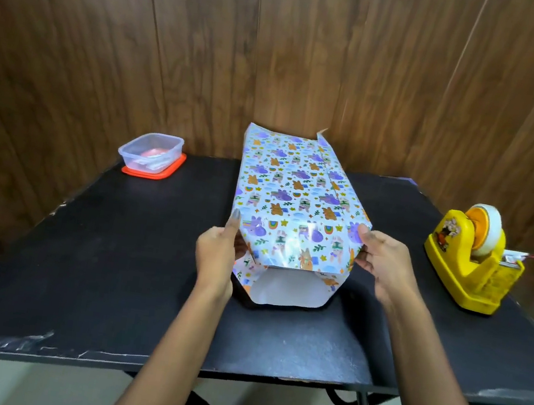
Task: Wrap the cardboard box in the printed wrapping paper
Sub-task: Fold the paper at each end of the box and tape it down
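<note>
Count: one box, one sheet of wrapping paper [290, 185], two hands, one container, one tape dispenser.

The box stands at the middle of the black surface [110, 265], its long axis running away from the person. The printed paper covers it on every side in view, so the cardboard itself is hidden. At the near end the upper flap is folded down, printed side out. The lower flap [287, 290] lies flat on the surface, white side up.

The left hand [216, 253] presses straight fingers against the left side of the near end. The right hand [384, 265] grips the near right corner of the paper, thumb on top and fingers curled against the side.

A clear plastic container [152, 152] sits on a red lid [173, 167] at the far left, well apart from the box. A yellow tape dispenser [470, 267] holding one roll of tape [488, 228] stands at the right edge. A wood-panel wall [214, 38] rises behind. Nothing lies between the hands and the box
</note>
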